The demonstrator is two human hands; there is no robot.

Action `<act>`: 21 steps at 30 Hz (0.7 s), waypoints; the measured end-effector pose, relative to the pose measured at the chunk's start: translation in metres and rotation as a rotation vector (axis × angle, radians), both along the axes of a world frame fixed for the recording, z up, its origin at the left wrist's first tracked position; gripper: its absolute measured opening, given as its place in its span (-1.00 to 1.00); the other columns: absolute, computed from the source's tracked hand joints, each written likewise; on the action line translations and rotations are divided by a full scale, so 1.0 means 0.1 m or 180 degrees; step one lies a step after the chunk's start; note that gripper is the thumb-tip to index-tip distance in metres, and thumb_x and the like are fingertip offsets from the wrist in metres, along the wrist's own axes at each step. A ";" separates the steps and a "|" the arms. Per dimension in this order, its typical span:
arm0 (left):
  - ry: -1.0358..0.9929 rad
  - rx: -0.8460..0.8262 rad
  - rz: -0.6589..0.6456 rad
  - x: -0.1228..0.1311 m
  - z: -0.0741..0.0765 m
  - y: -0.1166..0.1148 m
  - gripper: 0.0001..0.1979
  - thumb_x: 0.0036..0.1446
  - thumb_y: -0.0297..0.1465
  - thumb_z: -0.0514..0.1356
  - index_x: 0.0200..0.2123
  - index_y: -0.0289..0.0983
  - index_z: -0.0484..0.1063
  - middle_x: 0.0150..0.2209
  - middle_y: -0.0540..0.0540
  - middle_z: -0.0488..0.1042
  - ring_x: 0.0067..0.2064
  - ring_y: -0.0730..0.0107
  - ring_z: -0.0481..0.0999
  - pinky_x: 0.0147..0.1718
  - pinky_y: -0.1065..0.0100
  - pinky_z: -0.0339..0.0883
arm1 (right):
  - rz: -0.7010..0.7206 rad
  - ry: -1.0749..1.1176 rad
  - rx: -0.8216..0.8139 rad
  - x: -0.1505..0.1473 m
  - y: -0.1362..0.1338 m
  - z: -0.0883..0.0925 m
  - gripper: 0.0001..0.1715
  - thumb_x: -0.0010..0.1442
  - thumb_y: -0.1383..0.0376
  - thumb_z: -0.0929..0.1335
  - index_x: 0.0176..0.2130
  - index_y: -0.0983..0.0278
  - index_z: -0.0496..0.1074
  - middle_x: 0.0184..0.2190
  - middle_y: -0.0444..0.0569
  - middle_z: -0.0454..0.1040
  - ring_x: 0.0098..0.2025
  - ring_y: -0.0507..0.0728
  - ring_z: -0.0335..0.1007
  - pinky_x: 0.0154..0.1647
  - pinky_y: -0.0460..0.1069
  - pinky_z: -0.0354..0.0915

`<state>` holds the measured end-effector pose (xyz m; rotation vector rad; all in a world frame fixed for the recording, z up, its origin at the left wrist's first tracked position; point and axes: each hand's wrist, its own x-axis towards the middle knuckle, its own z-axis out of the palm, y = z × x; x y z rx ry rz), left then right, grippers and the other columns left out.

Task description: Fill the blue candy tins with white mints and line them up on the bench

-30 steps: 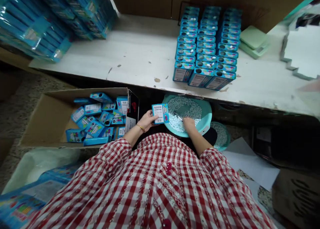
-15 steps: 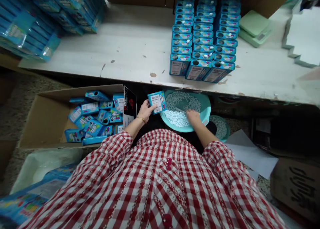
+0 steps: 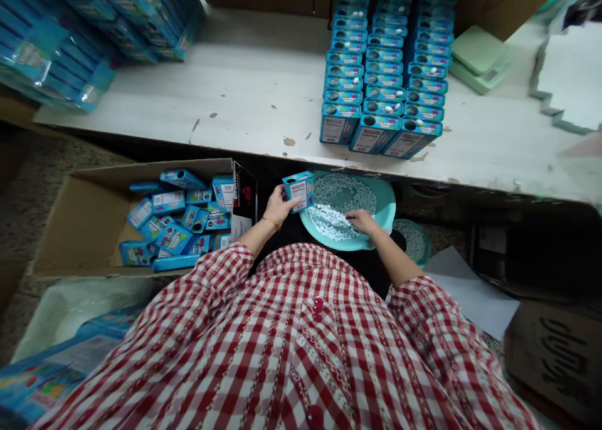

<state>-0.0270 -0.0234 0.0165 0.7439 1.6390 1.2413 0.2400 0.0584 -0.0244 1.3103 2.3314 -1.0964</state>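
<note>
My left hand (image 3: 278,205) is closed round a small blue candy tin (image 3: 300,190), held upright at the left rim of a turquoise basin (image 3: 386,212). The tin's printed back faces me, and a dark hole shows in its top. Inside the basin are many small white candies (image 3: 350,188). Over them, my right hand (image 3: 363,222) is closed on what looks like a clear scoop (image 3: 335,222), heaped with candies and pointing toward the tin. The candies and my fingers hide most of the scoop's outline.
A cardboard box (image 3: 94,220) of blue tins stands left. Rows of tins (image 3: 383,94) fill part of the white table (image 3: 263,73), beside a pale green scale (image 3: 480,57). Wrapped tin packs (image 3: 56,54) are stacked back left. A second candy basin (image 3: 414,242) sits lower right.
My right hand has risen from deep among the candies, bringing up a heaped scoop. The tin in my left hand has shifted slightly right and tipped so its top shows more.
</note>
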 end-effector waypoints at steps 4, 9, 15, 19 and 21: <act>0.0803 -0.0033 -0.0220 0.11 0.03 0.11 -0.55 -0.18 -0.45 0.29 -0.14 -0.28 0.29 -0.14 -0.10 0.47 -0.08 0.22 0.46 -0.03 0.23 0.31 | -0.0328 0.0453 -0.0016 0.24 0.13 0.30 -0.62 0.07 0.47 0.27 -0.16 0.33 0.57 -0.23 -0.03 0.59 -0.19 0.12 0.46 -0.12 -0.03 0.33; 0.1417 -0.0152 -0.0572 0.29 0.08 0.20 -0.61 -0.09 -0.48 0.22 -0.11 -0.26 0.31 -0.18 -0.06 0.45 -0.15 0.27 0.44 -0.09 0.28 0.30 | -0.0614 0.1002 0.0004 0.40 0.23 0.74 -0.65 0.04 0.38 0.30 -0.21 0.28 0.59 -0.28 -0.07 0.58 -0.27 0.11 0.46 -0.21 -0.04 0.35; 0.1756 0.0097 -0.1171 0.46 0.03 0.20 -0.62 -0.05 -0.54 0.15 -0.09 -0.27 0.34 -0.12 -0.12 0.43 -0.07 0.22 0.41 0.00 0.25 0.25 | -0.0192 0.0586 0.0307 0.16 0.30 1.23 -0.66 0.02 0.41 0.29 -0.25 0.29 0.61 -0.33 -0.07 0.58 -0.28 0.12 0.46 -0.20 -0.05 0.31; 0.1857 0.0196 -0.1393 0.52 -0.04 0.18 -0.58 -0.07 -0.58 0.12 -0.08 -0.25 0.35 -0.08 -0.13 0.42 -0.01 0.17 0.38 0.06 0.20 0.21 | 0.0251 -0.0226 0.0759 -0.17 0.28 1.50 -0.67 0.02 0.44 0.28 -0.30 0.28 0.62 -0.35 -0.03 0.58 -0.19 0.21 0.46 -0.14 0.00 0.28; 0.1906 0.0208 -0.1439 0.54 -0.07 0.18 -0.57 -0.07 -0.59 0.10 -0.07 -0.25 0.35 -0.07 -0.14 0.42 -0.01 0.17 0.37 0.06 0.19 0.21 | 0.0400 -0.0604 0.0892 -0.33 0.24 1.63 -0.69 0.04 0.43 0.28 -0.30 0.32 0.60 -0.34 0.05 0.57 -0.16 0.24 0.45 -0.12 0.03 0.26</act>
